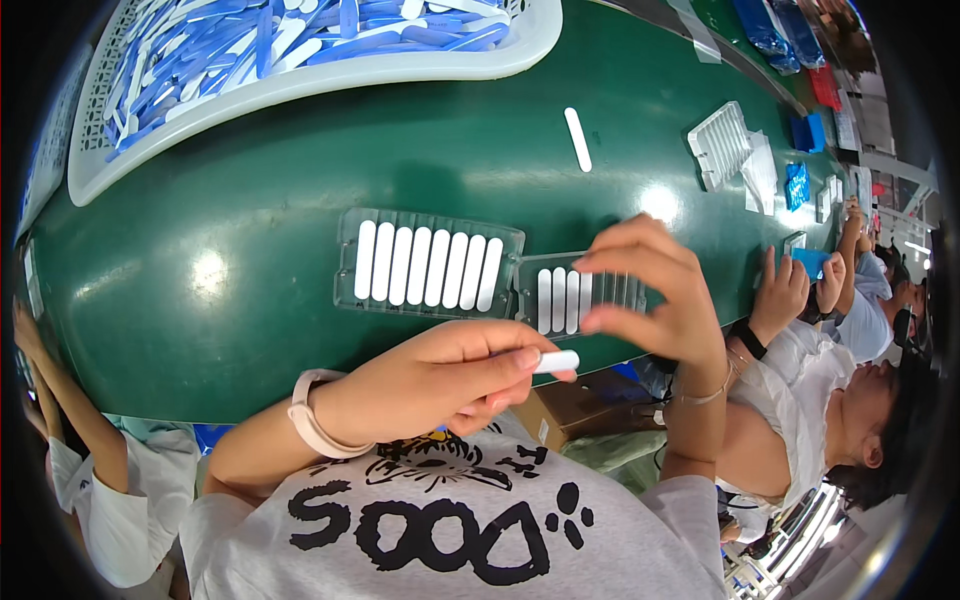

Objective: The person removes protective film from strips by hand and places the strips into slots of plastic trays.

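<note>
My left hand [450,372] is closed around a white strip with rounded ends [557,362], like a small nail file; its tip sticks out past my fingers. Whether more strips lie in the palm is hidden. My right hand [660,290] curves over the right half of a clear ribbed plastic case [620,290], thumb and fingertips at the two ends of a white strip [585,300] in a slot. Several strips stand beside it, and slots to their right show no strips. The left half of the case [347,262] carries a row of white strips.
A white basket [400,68] heaped with blue and white strips stands at the far left of the green table [280,180]. One loose strip [578,140] lies beyond the case. Another clear tray [720,145] rests farther right. Other people sit at both sides.
</note>
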Available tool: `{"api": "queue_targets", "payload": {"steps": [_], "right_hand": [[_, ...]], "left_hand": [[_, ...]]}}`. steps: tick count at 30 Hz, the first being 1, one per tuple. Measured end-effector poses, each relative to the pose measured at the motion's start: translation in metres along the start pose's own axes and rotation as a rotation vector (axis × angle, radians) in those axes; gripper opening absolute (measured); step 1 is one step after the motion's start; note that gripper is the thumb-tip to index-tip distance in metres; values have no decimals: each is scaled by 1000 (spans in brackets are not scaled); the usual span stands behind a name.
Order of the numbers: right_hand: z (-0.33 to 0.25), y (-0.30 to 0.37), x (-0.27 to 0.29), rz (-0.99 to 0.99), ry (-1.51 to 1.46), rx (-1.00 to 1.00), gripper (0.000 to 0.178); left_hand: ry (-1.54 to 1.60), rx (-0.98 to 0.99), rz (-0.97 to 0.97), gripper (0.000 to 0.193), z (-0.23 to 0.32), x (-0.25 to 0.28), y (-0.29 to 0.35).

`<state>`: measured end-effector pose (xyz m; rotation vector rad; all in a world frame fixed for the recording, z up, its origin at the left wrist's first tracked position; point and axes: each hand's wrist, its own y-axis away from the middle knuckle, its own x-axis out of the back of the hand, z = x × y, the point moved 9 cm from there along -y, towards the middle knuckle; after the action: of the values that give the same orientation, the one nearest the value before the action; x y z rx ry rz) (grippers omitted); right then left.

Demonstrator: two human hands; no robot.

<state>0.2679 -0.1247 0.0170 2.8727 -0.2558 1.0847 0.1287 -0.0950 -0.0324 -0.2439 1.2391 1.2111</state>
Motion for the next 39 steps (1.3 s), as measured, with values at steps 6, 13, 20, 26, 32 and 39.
{"api": "queue_targets", "payload": {"steps": [6, 13, 20, 26, 32, 39], "right_hand": [[-35, 7, -17, -44, -308, 163, 20], [-33, 17, -2, 181, -334, 195, 10], [19, 36, -8, 418, -761, -245, 10], [14, 35, -9, 384, -750, -205, 9], [-4, 29, -13, 209, -928, -99, 4], [-16, 29, -5, 204, -1025, -13, 10]], "left_hand": [[97, 40, -84, 29, -2, -8, -1], [29, 58, -30, 32, -4, -10, -2], [-393, -260, 185, 25, 11, 7, -3], [-669, -403, 337, 17, 28, 7, 4], [-595, -277, 150, 18, 17, -4, -12], [-452, -214, -14, 22, 4, -18, -24]]}}
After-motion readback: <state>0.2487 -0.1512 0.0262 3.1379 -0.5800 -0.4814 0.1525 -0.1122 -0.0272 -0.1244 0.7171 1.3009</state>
